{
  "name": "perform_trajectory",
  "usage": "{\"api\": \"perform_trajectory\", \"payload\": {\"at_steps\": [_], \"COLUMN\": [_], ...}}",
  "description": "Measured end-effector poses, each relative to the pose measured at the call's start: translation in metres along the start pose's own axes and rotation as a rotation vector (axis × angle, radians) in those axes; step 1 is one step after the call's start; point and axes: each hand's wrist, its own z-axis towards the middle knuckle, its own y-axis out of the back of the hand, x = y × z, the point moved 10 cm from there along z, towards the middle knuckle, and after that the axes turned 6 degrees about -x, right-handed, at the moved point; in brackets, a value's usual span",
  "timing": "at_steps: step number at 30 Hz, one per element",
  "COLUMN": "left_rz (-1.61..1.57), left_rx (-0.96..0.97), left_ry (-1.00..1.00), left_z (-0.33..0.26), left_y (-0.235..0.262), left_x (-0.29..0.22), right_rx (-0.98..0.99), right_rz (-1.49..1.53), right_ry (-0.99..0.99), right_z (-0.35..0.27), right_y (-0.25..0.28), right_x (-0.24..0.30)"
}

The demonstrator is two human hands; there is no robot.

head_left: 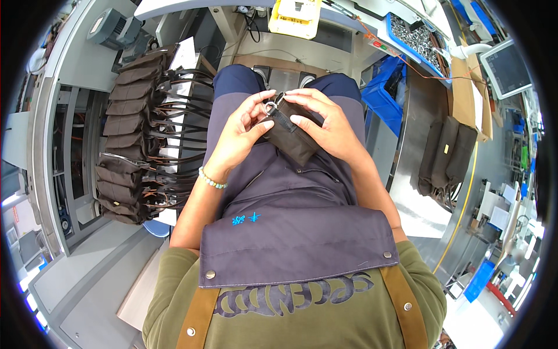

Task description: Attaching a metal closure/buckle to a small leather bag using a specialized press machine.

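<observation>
Above my lap, a small dark brown fabric pouch [296, 142] is held between my two hands, its narrow top end facing away from me. A shiny metal ring [270, 107] sits at that top end, beside a dark strap piece. My left hand [243, 129] pinches around the ring and the pouch's left corner, thumb and fingers bent. My right hand [328, 125] grips the pouch from the right, thumb on its near face and fingertips at the top edge. What lies between the fingertips is partly hidden.
At my left lies a long row of similar dark pouches [125, 113] with black straps. Ahead are a yellow tray [294, 26] and a blue tray [412, 43] of small metal parts. To the right are a blue bin [381, 93], a monitor [507, 68] and more dark fabric pieces [444, 154].
</observation>
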Motion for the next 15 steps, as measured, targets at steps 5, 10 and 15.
{"api": "perform_trajectory", "payload": {"at_steps": [5,10,15], "left_rz": [0.01,0.015,0.007], "left_rx": [0.003,0.002,-0.004], "left_ry": [-0.002,0.006,0.015], "left_z": [-0.0011,-0.0027,-0.0034], "left_y": [-0.0001,0.0004,0.0014], "left_x": [-0.0022,-0.0019,0.0005], "right_rx": [-0.002,-0.009,-0.011], "right_rz": [0.018,0.001,-0.018], "right_ry": [0.017,0.028,0.038], "right_z": [-0.0002,0.0015,0.0038], "right_y": [-0.0012,-0.0008,-0.0046], "right_x": [0.0029,0.0058,0.01]}}
